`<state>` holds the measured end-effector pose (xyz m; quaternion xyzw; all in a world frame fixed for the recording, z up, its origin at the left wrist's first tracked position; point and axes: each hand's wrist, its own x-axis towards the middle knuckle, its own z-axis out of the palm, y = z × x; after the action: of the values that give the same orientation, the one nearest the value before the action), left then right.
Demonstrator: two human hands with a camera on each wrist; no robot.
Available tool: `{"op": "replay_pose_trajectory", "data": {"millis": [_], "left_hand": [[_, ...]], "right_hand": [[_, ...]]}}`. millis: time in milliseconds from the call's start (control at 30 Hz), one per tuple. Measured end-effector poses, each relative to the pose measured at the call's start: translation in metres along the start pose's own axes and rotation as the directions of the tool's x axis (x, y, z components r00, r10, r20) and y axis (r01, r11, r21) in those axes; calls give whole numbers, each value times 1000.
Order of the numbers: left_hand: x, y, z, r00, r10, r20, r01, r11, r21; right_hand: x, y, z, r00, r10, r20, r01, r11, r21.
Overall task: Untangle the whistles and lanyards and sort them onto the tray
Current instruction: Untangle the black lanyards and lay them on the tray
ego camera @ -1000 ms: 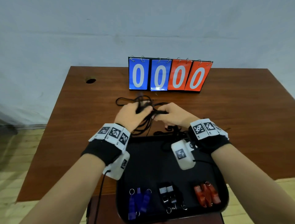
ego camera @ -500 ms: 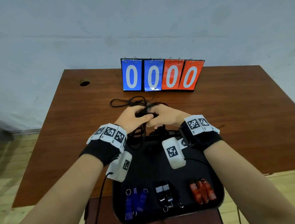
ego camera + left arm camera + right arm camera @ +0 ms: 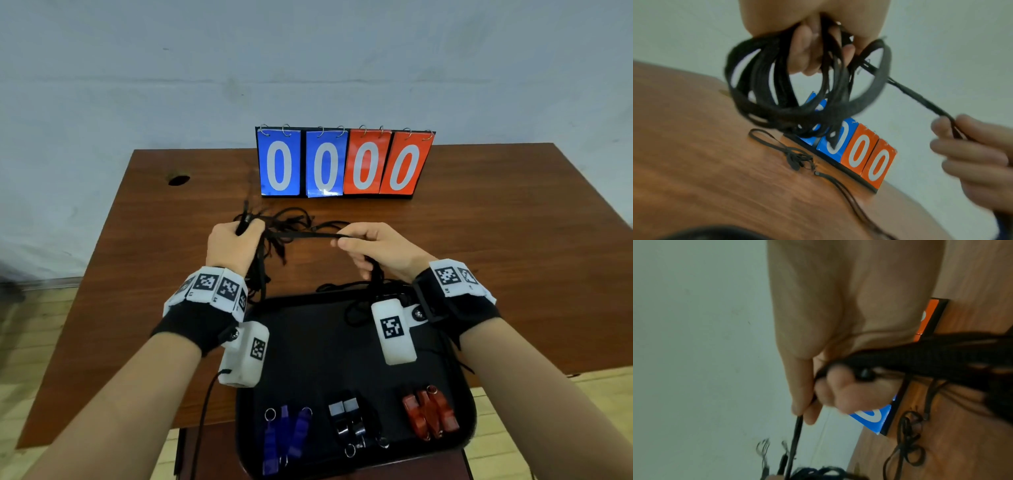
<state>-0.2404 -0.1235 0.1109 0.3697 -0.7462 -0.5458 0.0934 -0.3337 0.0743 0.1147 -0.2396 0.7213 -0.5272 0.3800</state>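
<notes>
— Left side? The left hand (image 3: 233, 245) is raised above the table, forearm reaching forward, fingers (image 3: 803, 48) curled round a bundle of black fabric lanyard loops (image 3: 789, 91).

— Right side? The right hand (image 3: 380, 251) is level with it and well apart, thumb and fingers (image 3: 966, 138) pinching one taut black strand (image 3: 301, 235).

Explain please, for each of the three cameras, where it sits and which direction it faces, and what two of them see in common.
Head: worn on the head, faces forward and down at the table, tray and scoreboard; both forearms, left hand, right hand show.
Left wrist: looks along the left hand gripping the lanyard bundle; right hand opposite.
Right wrist: looks along the right hand pinching one lanyard; palm and fingers show.
Shared: all see the scoreboard and lanyards.
</notes>
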Motion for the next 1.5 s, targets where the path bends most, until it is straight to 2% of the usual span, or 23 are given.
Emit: {"op": "replay_pose_trajectory", "data": {"millis": [100, 200, 267, 400, 533, 600, 700, 767, 800, 900, 1000, 1133, 1300, 1500], "left_hand": [[0, 2, -4, 997, -38, -60, 30, 990, -136], [1, 3, -7, 995, 14, -100, -28, 989, -146], [3, 2, -7, 996, 29, -87, -41, 990, -133], [2, -6, 0, 998, 55, 14, -55, 998, -14], [-3, -7, 9, 983, 146, 109, -162, 973, 165], [-8, -3, 13, 956, 226, 188, -252, 959, 131], [-18, 12, 22, 849, 352, 394, -377, 926, -15], [-22, 19, 26, 797, 351, 491, -362, 929, -75], [-22, 21, 28, 794, 341, 503, -357, 932, -67], [-19, 22, 32, 820, 329, 469, -363, 932, -19], [-17, 17, 31, 845, 299, 444, -303, 951, -63], [-18, 11, 31, 863, 268, 428, -247, 963, -106], [-23, 15, 30, 871, 224, 437, -191, 974, -120], [-23, 14, 25, 898, 147, 415, -102, 987, -127]], "right_hand": [[-5, 0, -6, 997, 60, 41, -63, 994, 91], [-8, 2, -11, 992, 110, 61, -120, 975, 187], [-8, 2, -12, 994, 94, 53, -104, 960, 258], [-7, -2, -14, 999, 21, 45, -38, 914, 404], [-7, -10, -12, 999, 7, 46, -23, 935, 354], [-6, -13, -10, 998, 23, 61, -40, 954, 298], [-4, -16, -5, 993, 46, 109, -77, 949, 305], [-3, -19, -1, 992, 66, 107, -96, 946, 309], [-2, -20, 0, 993, 77, 93, -102, 948, 301], [-3, -23, 0, 992, 98, 75, -115, 956, 271], [-6, -27, -2, 992, 106, 75, -120, 968, 219], [-7, -26, -7, 998, 66, 16, -68, 987, 145], [-9, -19, -5, 998, 61, -30, -53, 973, 224], [-10, -15, -12, 974, 27, -226, 63, 922, 383]]}}
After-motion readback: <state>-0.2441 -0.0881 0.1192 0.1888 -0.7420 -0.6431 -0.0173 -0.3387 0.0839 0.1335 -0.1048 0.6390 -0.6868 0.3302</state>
